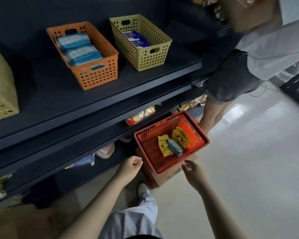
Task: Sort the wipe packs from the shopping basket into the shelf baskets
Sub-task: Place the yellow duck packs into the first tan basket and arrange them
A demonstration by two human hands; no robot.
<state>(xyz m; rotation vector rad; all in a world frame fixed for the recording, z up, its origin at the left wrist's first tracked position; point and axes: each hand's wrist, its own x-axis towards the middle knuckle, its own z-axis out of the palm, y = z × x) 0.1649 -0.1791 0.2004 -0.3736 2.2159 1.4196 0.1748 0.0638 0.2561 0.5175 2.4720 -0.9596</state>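
Half reaching at lower centre with right hand point(192, 171) spread, left hand point(130, 165) curled empty, judging wipe pack point(175, 147) soft, light, pinchable across its sides.

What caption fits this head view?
Left hand and right hand hover by a red shopping basket below an orange shelf basket.

Red shopping basket point(145, 135), orange shelf basket point(97, 75)

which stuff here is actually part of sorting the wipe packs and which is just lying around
Part of the job: red shopping basket, blue-white pack in it, yellow packs beside that, orange shelf basket, yellow shelf basket, left hand, right hand.

Just around: snack packs on the lower shelf, cardboard box under the shopping basket, greenish basket at far left, another person.
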